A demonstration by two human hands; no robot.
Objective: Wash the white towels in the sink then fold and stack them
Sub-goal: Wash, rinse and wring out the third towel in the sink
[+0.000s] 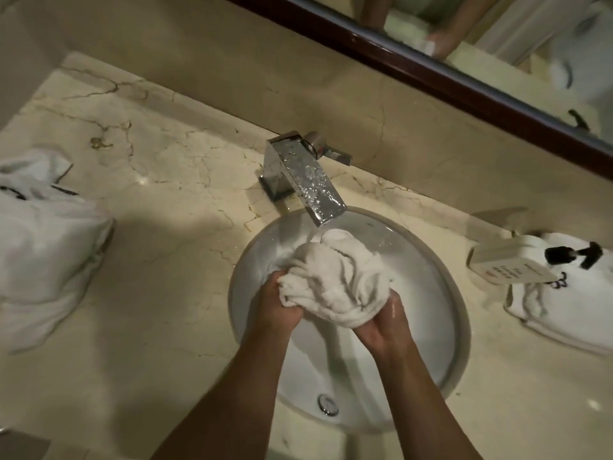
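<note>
I hold the bunched white towel over the sink, directly below the spout of the faucet, so that the running stream lands on the cloth's far edge and drains into the basin rather than onto the counter. My left hand grips the towel's near-left end, fingers curled into the folds; my right hand cups and clutches its near-right underside, wet to the wrist. I judge this paired grip suits rubbing or wringing the wad under the flow.

Left of the sink, well apart, lies a heap of white cloth with dark markings, probably towels awaiting or finished with washing; which, I cannot tell. Right of the sink, a white boxlike item rests on another white cloth beside a dark pump top. The faucet spout overhangs the towel closely and limits lifting. Behind the faucet runs a dark-framed mirror.
</note>
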